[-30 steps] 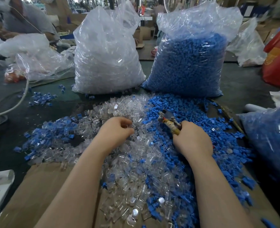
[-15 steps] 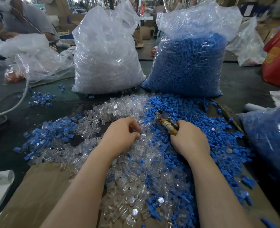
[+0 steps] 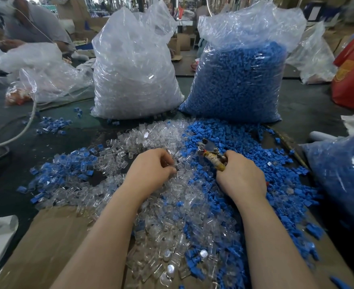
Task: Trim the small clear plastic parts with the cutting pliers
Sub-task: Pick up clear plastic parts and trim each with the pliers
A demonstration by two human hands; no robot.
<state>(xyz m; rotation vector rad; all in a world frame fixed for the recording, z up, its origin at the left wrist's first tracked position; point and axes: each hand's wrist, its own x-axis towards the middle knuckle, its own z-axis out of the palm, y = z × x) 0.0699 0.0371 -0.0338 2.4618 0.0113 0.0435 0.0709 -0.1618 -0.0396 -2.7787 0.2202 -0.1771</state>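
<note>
Head view: right hand (image 3: 241, 176) gripping cutting pliers (image 3: 210, 154)

Both bare forearms reach in from the six o'clock edge toward twelve o'clock, roughly parallel and well apart. The left hand (image 3: 151, 167) sits knuckles-up, its fingers curled toward three o'clock with the fingertips bunched together; what they pinch cannot be told. The right hand (image 3: 241, 174), at three o'clock of the left, is fisted round the worn, tape-wrapped handles of metal cutting pliers (image 3: 210, 154), whose head points toward ten o'clock.

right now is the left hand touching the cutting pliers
Apart. The head view shows the left hand down in the clear parts, with pile showing between it and the cutting pliers the right hand grips.
</note>
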